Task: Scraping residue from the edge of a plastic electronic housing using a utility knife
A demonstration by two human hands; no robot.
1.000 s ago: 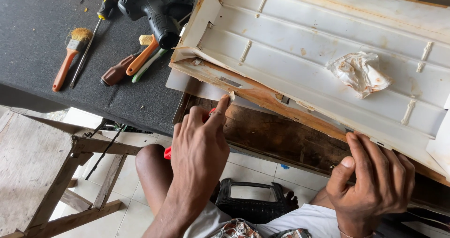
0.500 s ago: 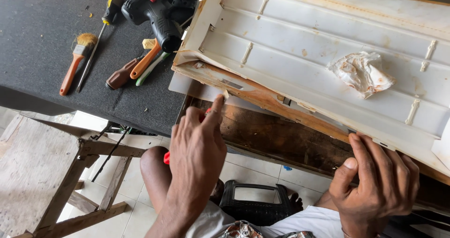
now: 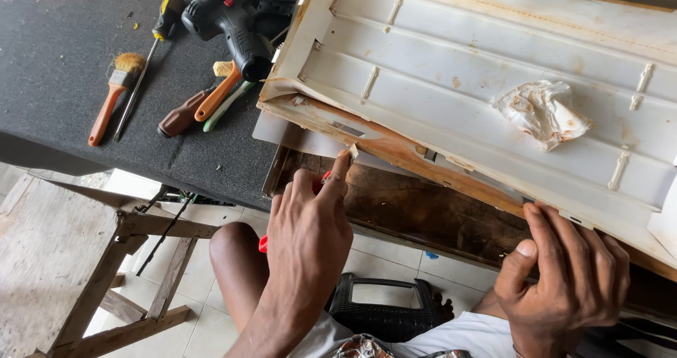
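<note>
My left hand (image 3: 310, 217) holds a small red-handled scraper (image 3: 263, 244). Its pale blade tip (image 3: 352, 151) touches the rust-stained near edge of a long white plastic panel (image 3: 458, 69). The panel lies hollow side up and juts past the black table top (image 3: 63, 118). Further right, my right hand (image 3: 564, 273) grips the same near edge, fingers curled over it and thumb underneath. A crumpled stained rag (image 3: 539, 111) lies inside the panel.
On the black table left of the panel lie a paint brush (image 3: 109, 97), a yellow-and-black screwdriver (image 3: 151, 47), a black power drill (image 3: 233, 12), and brown- and orange-handled tools (image 3: 197, 107). A wooden trestle (image 3: 127, 259) stands lower left. A black plastic stool (image 3: 384, 305) sits between my legs.
My left hand has edged slightly right along the panel's edge, still holding the scraper. My right hand keeps its grip. The view has drifted a little.
</note>
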